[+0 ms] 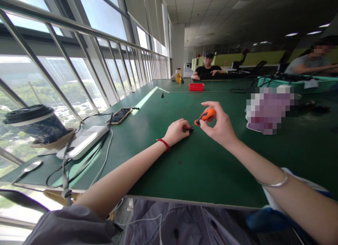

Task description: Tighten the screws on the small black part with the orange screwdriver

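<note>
Just inside the near edge of the dark green desk [200, 174], both forearms are reaching onto the top, the left wearing a red string bracelet [164, 144] and the right a thin silver bangle [274, 183]. The left hand [177, 130] is curled closed, knuckles up, pinning a small black part [189, 129] to the desk, inward from the near edge and well apart from either side. The right hand [220, 127] is gripping a short orange-handled screwdriver [206, 115] between thumb and fingertips. Its dark shaft is slanting down so that the tip is meeting the part. By judgement, a fastener on the part is being turned; what the part is cannot be told. The next turn is calling for a seated tip and a left hand stopping the part from spinning. Toward the left edge, a flat white power bank [87, 141], trailing cables [104, 157], a lidded dark paper cup [34, 123] and a gold-cased phone [120, 115] are lying well apart from the work. A pixelated pink object [268, 109] is sitting toward the right edge. Near the far edge, a red plastic tray [196, 86], a jar of yellow liquid [178, 75] and a seated person in black [208, 67] are showing. None of these is obstructing the hands.
</note>
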`<act>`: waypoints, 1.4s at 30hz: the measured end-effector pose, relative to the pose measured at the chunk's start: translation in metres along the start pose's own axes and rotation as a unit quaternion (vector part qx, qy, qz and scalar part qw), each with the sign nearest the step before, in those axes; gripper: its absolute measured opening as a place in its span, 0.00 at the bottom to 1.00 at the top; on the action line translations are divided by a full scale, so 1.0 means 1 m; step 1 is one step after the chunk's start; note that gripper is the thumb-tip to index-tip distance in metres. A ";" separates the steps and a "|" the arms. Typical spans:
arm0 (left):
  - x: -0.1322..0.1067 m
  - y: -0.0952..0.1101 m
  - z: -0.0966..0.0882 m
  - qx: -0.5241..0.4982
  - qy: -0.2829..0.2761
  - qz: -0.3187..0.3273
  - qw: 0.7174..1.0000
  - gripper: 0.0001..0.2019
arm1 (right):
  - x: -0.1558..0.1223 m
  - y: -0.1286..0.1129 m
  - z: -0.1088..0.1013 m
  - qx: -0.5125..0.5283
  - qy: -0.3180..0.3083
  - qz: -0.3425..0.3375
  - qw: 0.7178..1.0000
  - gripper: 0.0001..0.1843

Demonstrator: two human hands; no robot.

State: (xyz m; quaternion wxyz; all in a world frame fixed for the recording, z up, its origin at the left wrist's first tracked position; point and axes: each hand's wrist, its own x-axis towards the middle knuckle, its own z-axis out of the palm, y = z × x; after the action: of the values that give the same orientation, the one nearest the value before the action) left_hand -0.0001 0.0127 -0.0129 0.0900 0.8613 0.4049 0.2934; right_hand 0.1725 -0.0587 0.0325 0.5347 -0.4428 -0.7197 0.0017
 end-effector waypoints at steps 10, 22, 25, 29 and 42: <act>0.000 0.001 -0.001 0.001 -0.001 0.002 1.000 0.04 | -0.002 -0.007 -0.002 0.002 -0.060 0.041 0.997 0.12; 0.000 0.001 -0.001 0.010 0.000 0.003 1.000 0.04 | -0.001 -0.005 -0.003 -0.010 -0.042 0.038 0.998 0.14; 0.000 0.001 0.000 0.010 0.001 0.001 1.000 0.05 | -0.001 -0.006 -0.003 -0.001 -0.035 0.018 0.999 0.10; 0.000 0.001 0.000 0.005 0.003 0.004 1.000 0.04 | -0.001 0.000 0.001 0.013 0.011 -0.029 0.999 0.25; 0.000 0.001 0.000 0.010 0.000 0.005 1.000 0.04 | -0.002 -0.005 -0.002 -0.001 -0.011 -0.023 1.000 0.16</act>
State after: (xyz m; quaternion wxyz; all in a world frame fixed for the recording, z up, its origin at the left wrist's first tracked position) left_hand 0.0002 0.0125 -0.0123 0.0801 0.8643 0.4034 0.2895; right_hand 0.1709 -0.0642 0.0342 0.5262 -0.4270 -0.7354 -0.0065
